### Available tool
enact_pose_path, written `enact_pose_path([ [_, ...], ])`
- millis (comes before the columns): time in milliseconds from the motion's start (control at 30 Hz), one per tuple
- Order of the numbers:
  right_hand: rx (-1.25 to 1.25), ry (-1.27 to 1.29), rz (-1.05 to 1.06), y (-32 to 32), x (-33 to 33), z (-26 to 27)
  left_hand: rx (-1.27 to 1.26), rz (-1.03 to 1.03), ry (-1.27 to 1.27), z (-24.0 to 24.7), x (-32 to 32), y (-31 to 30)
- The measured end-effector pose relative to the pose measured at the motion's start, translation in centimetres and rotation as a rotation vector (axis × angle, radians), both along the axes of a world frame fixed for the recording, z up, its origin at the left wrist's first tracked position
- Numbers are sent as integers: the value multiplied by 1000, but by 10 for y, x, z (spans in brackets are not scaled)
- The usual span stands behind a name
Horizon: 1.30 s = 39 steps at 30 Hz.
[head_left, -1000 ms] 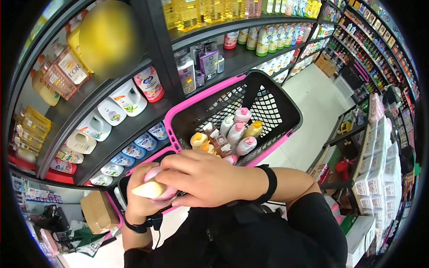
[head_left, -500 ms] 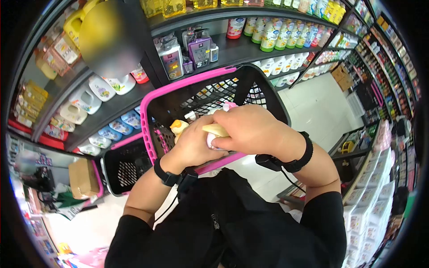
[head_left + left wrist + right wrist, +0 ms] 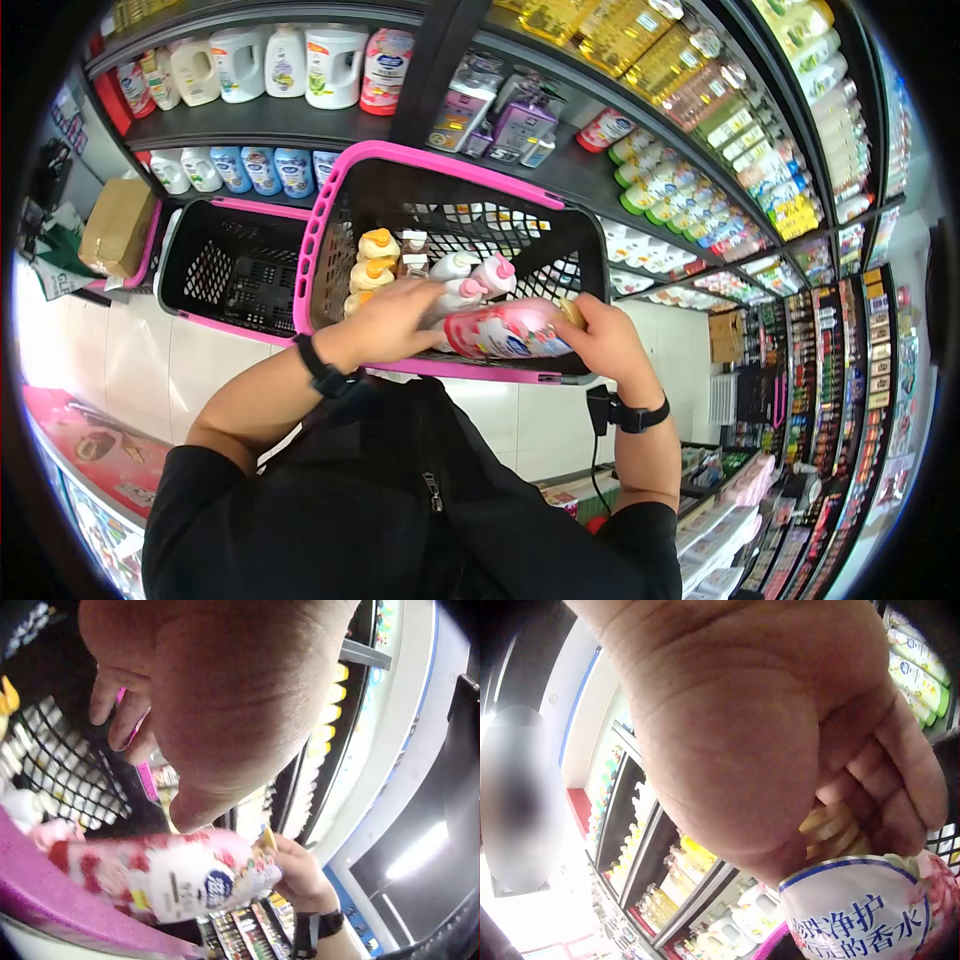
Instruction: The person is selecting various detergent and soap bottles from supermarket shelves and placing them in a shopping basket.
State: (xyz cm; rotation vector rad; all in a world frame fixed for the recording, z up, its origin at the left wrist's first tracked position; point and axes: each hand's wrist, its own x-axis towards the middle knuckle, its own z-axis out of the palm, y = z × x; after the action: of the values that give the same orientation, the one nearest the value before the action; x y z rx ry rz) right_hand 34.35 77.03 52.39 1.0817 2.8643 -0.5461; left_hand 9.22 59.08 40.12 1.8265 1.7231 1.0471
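Note:
A pink floral bottle (image 3: 505,330) with a gold cap lies nearly level across the front of the black basket with a pink rim (image 3: 312,255). My right hand (image 3: 608,345) grips it at the cap end, fingers curled around the gold cap (image 3: 829,829) in the right wrist view. Near the bottle's other end is my left hand (image 3: 390,318). The left wrist view shows its fingers loosely extended, with the thumb just above the bottle. Beside that hand stand white bottles with pink pumps (image 3: 497,270) and several with orange-yellow tops (image 3: 380,243).
A second black basket (image 3: 235,265) sits to the left, near a cardboard box (image 3: 118,228). Shelves ahead carry white jugs (image 3: 335,65), a red-pink bottle (image 3: 387,70) and purple packs (image 3: 522,125). More stocked shelves (image 3: 830,390) run along the right.
The bottle has gone from between both hands to lying across the basket front. My left hand has come away from its top, while the right has moved right with the cap. The head view has shifted.

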Motion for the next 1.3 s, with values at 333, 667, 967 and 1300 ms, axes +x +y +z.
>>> enact_pose_path([
  [333,78,-426,294,62,16,-106,177,428,264,-36,-40,-73],
  [667,-152,-635,360,97,19,-181,175,395,369,-34,-37,-69],
  [967,-146,-766,463,120,1,-231,151,353,396,-31,-34,-65],
  [1300,-291,-720,386,116,-33,-275,110,317,445,-32,-34,-63],
])
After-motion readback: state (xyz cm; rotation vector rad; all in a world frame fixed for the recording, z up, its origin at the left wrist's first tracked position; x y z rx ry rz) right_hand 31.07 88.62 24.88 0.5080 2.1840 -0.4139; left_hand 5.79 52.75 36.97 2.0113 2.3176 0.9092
